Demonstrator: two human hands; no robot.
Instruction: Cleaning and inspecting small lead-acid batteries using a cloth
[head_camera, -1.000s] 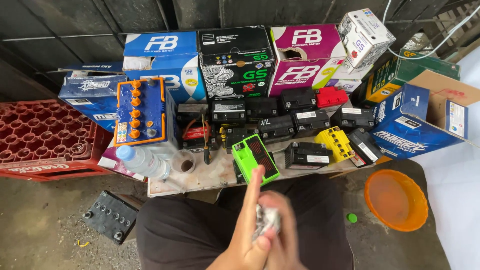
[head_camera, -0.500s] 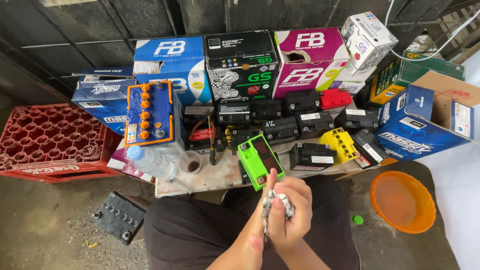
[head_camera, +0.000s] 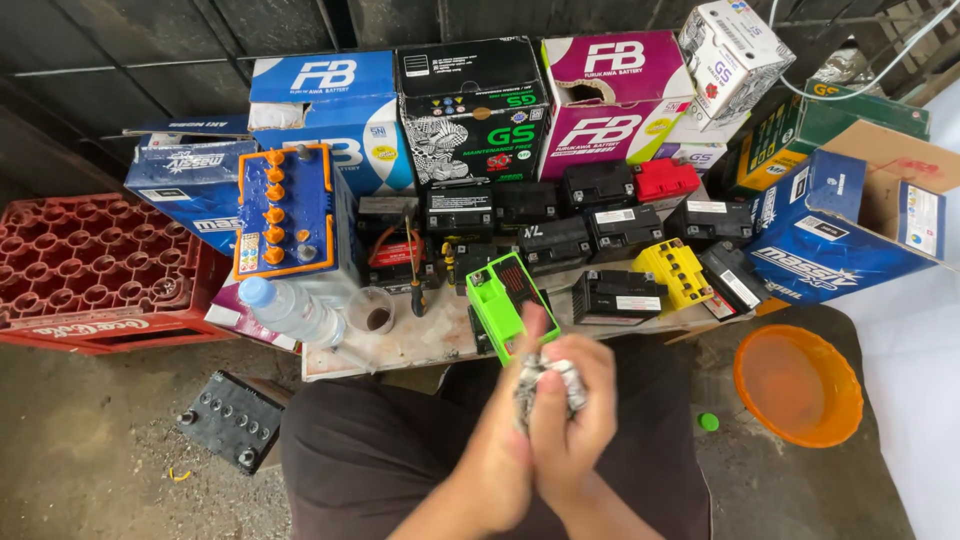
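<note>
Both my hands are pressed together over my lap, low in the middle of the head view. My left hand (head_camera: 500, 450) and my right hand (head_camera: 580, 425) are wrapped around a crumpled silvery-white wad (head_camera: 545, 378), perhaps foil or cloth. Just beyond my fingers a bright green small battery (head_camera: 502, 300) lies at the near edge of a low worn tabletop (head_camera: 420, 340). Several black small batteries (head_camera: 612, 297) and a yellow one (head_camera: 677, 272) sit behind it.
A blue battery with orange caps (head_camera: 290, 215) and a clear water bottle (head_camera: 290, 310) stand at left. Cardboard battery boxes (head_camera: 470, 105) line the back. A red crate (head_camera: 95, 265) is far left, a black battery (head_camera: 232, 420) lies on the ground, an orange basin (head_camera: 797, 385) at right.
My hands have kept working the wad, shifting slightly right and closing tighter on it. The camera has shifted, so the table sits further right in view.
</note>
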